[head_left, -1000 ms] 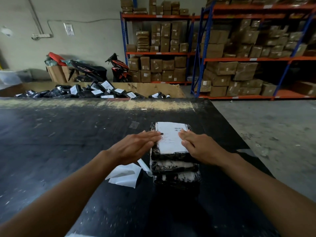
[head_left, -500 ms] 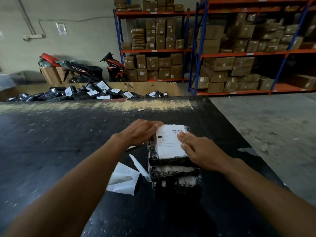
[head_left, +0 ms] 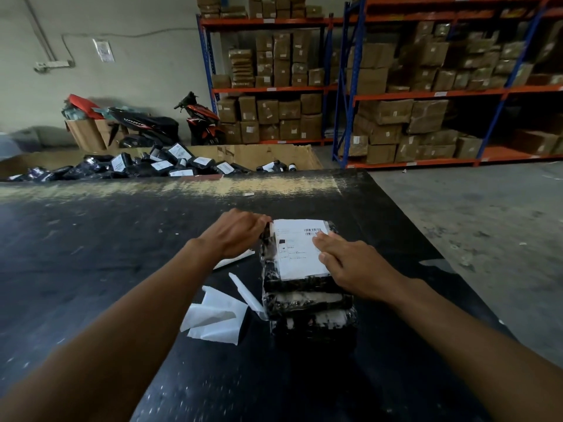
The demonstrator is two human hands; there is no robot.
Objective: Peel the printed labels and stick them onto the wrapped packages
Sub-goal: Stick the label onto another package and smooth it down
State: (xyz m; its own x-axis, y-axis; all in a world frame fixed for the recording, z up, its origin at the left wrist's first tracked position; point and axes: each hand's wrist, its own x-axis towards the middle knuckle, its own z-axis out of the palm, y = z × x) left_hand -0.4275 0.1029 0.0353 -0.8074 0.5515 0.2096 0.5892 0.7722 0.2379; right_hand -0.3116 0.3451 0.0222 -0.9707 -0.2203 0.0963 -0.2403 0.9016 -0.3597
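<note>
With the label (head_left: 297, 254) stuck on the desk (head_left: 91, 254) stack's top package (head_left: 304, 283), the left hand (head_left: 236, 236) has slid off it and seemingly grasps the package's left edge while the right hand (head_left: 350, 266) presses with flat fingers (head_left: 324, 239).

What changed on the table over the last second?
The left hand slid off the label to the far-left edge of the top package. Nothing was visibly taken hold of or let go. The right hand stayed flat on the label's right side; the lower packages and backing papers stayed put.
</note>
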